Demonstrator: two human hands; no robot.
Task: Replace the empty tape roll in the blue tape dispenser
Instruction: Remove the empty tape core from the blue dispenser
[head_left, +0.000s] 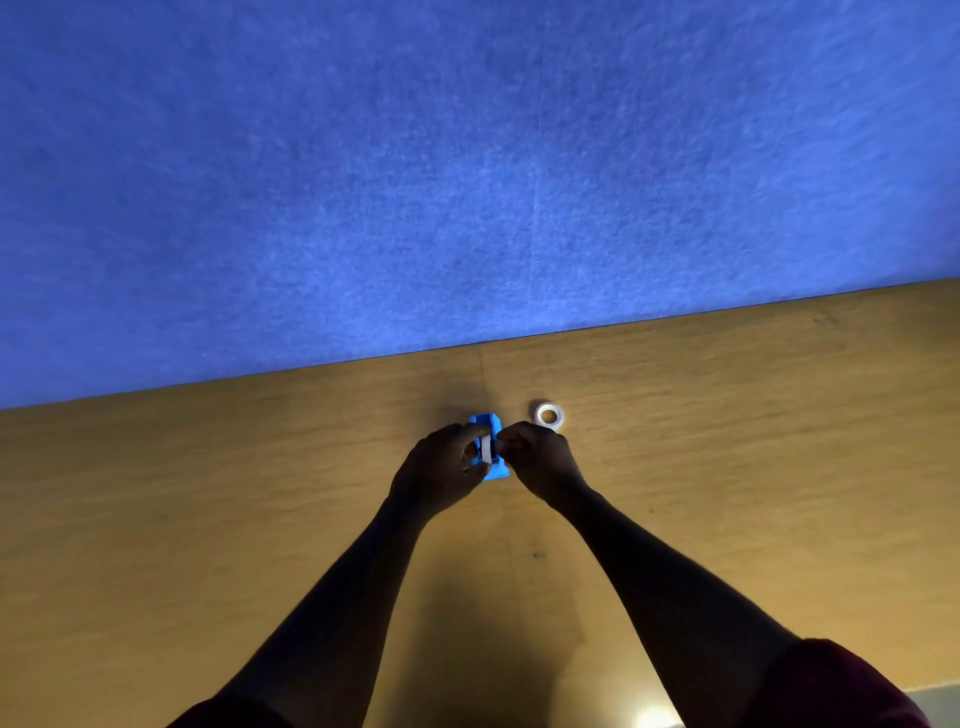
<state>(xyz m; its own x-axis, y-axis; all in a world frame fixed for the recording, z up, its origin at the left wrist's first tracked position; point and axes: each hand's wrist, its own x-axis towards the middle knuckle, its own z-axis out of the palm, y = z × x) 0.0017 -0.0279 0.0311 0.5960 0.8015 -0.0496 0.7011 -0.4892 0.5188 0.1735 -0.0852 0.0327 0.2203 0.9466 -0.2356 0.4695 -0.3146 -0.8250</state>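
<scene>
Left hand (441, 467) fingers (475, 434) curl round the dispenser (491, 452), pinching a white roll (486, 449) that stands on edge in it. Right hand (540, 460) fingers curl onto the dispenser's right side; can't tell exactly what they pinch. Dispenser: small, bright blue, on the counter (208, 493), mid-width, near the back edge. Second white roll (549, 415) lies flat just right of it, near the right hand. Blue wall (467, 182) runs along the back edge. Bare wood on both sides and toward the person.

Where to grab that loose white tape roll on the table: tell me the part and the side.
The white tape roll lies flat, hole up, right of the blue dispenser. Probably come from above and pinch across its outer rim.
</scene>
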